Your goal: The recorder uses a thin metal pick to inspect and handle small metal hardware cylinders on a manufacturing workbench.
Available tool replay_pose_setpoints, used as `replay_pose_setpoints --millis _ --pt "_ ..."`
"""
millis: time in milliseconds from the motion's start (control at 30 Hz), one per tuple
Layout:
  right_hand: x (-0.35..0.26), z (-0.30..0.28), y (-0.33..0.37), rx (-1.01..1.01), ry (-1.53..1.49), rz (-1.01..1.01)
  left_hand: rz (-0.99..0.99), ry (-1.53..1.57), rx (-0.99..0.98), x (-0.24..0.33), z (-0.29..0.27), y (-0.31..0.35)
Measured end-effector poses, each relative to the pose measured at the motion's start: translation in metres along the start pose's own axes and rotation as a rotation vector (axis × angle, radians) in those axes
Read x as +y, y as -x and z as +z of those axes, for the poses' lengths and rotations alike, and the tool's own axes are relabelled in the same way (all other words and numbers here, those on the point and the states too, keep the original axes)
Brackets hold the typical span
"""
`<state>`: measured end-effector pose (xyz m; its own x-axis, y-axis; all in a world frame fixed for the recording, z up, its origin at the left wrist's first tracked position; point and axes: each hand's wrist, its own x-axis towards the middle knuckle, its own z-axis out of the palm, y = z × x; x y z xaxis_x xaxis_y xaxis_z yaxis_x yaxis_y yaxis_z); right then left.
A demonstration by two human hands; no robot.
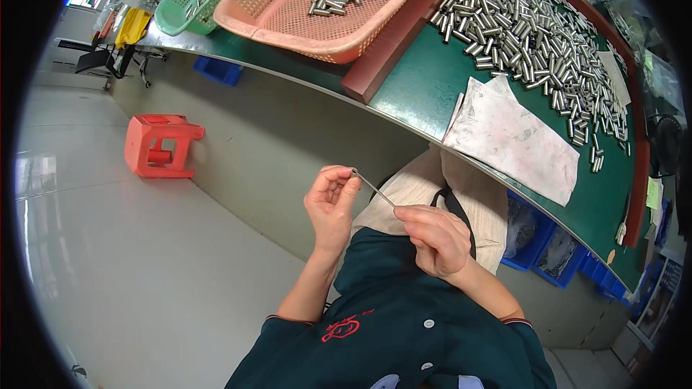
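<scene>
Above my lap, my left hand pinches a small metal cylinder between thumb and fingertips; most of it is hidden by the fingers. My right hand is closed on one end of a thin metal rod. The rod slants up to the left and its far end meets the small cylinder; whether it goes inside, I cannot tell. Many similar short shiny metal cylinders lie heaped on the green tabletop at the upper right. A stained whitish cloth rests at the table's near edge.
A pink mesh basket holding some metal cylinders and a yellow note stands left of a red-brown wooden rail. Behind it is a green basket. A red stool lies on the floor at left; blue bins sit under the table.
</scene>
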<state>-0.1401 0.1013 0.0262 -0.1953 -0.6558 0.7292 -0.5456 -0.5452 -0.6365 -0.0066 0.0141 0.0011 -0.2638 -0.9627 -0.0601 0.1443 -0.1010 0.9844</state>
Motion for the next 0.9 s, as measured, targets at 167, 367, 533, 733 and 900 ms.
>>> replay_pose_setpoints --millis 167,367,533,733,900 --pt "-0.002 -0.001 -0.001 0.010 -0.027 0.063 0.069 -0.121 -0.013 -0.003 -0.006 -0.003" --pt "0.001 -0.002 -0.004 -0.006 -0.042 0.046 0.192 -0.303 -0.078 0.005 -0.011 -0.008" --pt "0.002 -0.003 -0.004 -0.036 -0.026 0.017 0.224 -0.395 -0.087 0.007 -0.011 -0.005" --pt "0.001 -0.009 -0.002 0.005 0.020 0.012 0.195 -0.381 -0.138 0.003 -0.008 0.001" --pt "-0.004 -0.007 0.001 0.027 -0.022 0.054 0.158 -0.225 -0.014 0.006 0.002 0.002"
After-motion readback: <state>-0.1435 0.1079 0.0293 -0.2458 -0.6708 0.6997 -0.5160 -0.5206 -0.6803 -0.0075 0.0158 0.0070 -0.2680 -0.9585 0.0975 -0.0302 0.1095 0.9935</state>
